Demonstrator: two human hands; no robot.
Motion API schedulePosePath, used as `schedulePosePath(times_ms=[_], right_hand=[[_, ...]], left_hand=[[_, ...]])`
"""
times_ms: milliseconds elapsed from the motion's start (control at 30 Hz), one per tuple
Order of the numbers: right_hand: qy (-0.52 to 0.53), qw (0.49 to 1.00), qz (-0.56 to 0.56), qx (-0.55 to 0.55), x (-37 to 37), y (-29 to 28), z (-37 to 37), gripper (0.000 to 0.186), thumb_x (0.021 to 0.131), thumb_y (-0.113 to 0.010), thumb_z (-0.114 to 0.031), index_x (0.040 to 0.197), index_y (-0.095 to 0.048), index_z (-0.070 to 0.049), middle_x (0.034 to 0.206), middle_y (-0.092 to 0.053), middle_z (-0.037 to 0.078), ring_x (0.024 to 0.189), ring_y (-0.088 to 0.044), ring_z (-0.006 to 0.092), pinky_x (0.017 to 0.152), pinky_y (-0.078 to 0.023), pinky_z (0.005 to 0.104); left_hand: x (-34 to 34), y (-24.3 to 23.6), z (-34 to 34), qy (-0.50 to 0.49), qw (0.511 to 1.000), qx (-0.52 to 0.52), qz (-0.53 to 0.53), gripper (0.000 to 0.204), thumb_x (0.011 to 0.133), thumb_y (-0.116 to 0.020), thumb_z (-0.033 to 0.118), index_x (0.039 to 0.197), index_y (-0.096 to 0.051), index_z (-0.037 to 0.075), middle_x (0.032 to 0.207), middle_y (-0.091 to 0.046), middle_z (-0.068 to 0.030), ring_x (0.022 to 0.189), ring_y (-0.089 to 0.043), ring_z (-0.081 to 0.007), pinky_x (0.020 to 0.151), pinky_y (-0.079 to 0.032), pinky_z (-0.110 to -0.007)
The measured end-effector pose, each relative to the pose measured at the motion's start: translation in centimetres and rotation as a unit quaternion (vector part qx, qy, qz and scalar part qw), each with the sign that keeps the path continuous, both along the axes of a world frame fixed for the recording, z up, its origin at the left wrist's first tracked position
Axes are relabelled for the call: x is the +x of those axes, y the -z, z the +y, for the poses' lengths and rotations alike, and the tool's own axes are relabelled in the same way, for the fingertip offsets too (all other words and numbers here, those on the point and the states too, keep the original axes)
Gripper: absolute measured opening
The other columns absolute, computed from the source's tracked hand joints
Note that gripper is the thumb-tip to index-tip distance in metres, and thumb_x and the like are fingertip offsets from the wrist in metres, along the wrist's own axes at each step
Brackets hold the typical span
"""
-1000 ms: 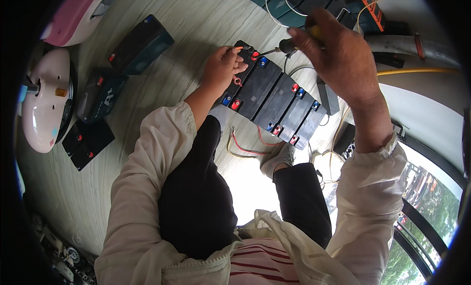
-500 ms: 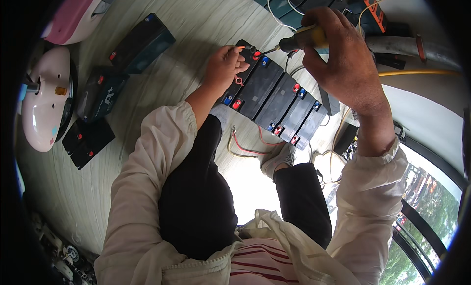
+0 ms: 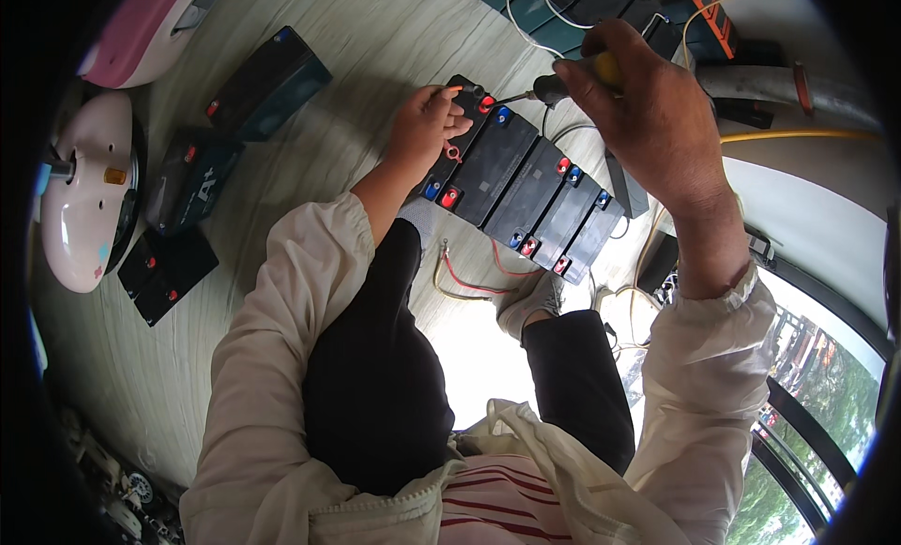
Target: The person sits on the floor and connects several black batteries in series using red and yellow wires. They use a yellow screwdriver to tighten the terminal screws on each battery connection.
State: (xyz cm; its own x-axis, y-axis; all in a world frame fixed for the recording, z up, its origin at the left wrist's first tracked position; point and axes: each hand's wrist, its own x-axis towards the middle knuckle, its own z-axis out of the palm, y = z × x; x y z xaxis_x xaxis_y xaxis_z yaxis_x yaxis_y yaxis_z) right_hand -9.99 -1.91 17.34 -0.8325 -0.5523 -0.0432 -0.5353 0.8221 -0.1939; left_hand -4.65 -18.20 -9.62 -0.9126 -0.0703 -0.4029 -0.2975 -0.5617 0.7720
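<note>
A row of black batteries with red and blue terminals lies on the floor between my feet. My left hand is at the row's upper-left end, fingers pinched on a small orange piece, perhaps a wire end. A pink ring shows just below those fingers. My right hand grips a screwdriver with a yellow and black handle, its thin shaft pointing left to the red terminal at the upper corner of the row.
Several loose batteries lie at the left, beside a pale pink scooter part. More batteries with wires stand at the top. A metal tube and yellow cable run at the right. Red wires lie below the row.
My right hand shifted slightly down-right and turned on the screwdriver handle half a second ago, then moved back up-left, its thumb again along the handle. My left hand has stayed nearly still.
</note>
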Motion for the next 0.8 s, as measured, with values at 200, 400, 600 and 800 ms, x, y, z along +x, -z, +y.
schedulePosePath(times_ms=[200, 400, 600, 800], right_hand=[[-0.049, 0.997, 0.043, -0.051, -0.3, 1.0, 1.1, 0.035, 0.098, -0.068, -0.037, 0.116, -0.058, -0.009, 0.094, -0.075, 0.012, 0.084, -0.075, 0.0299, 0.076, -0.059, 0.0377], [-0.030, 0.998, 0.029, -0.040, 0.1, 0.9, 1.5, 0.032, 0.094, -0.072, -0.029, 0.115, -0.058, -0.009, 0.097, -0.073, 0.015, 0.087, -0.075, 0.0294, 0.073, -0.057, 0.0380], [0.048, 0.998, -0.036, 0.001, 0.6, -0.2, 0.0, 0.034, 0.094, -0.072, -0.030, 0.115, -0.058, -0.008, 0.096, -0.072, 0.014, 0.083, -0.073, 0.0310, 0.072, -0.056, 0.0389], [-0.058, 0.991, -0.029, -0.113, 0.1, 2.0, 1.9, 0.036, 0.082, -0.074, -0.014, 0.106, -0.050, 0.000, 0.092, -0.064, 0.022, 0.084, -0.068, 0.0417, 0.069, -0.053, 0.0450]], left_hand=[[-3.3, -2.4, -0.7, -0.081, 0.993, -0.083, 0.021, 0.036, 0.100, -0.065, 0.033, 0.121, -0.068, 0.004, 0.090, -0.061, -0.0041, 0.074, -0.058, -0.0138, 0.064, -0.050, -0.032], [-5.2, -2.3, 0.7, -0.017, 0.983, -0.181, 0.001, 0.034, 0.102, -0.063, 0.034, 0.122, -0.070, 0.007, 0.087, -0.066, -0.0044, 0.061, -0.052, -0.0060, 0.048, -0.040, -0.022], [-5.9, 0.7, 1.7, -0.047, 0.962, -0.269, 0.002, 0.028, 0.104, -0.058, 0.024, 0.121, -0.061, 0.002, 0.085, -0.069, -0.0076, 0.057, -0.055, -0.0074, 0.048, -0.044, -0.023], [-5.7, 0.5, 1.9, -0.023, 0.967, -0.254, -0.018, 0.023, 0.103, -0.059, 0.020, 0.115, -0.058, 0.000, 0.091, -0.072, -0.0112, 0.062, -0.064, -0.0095, 0.052, -0.051, -0.025]])
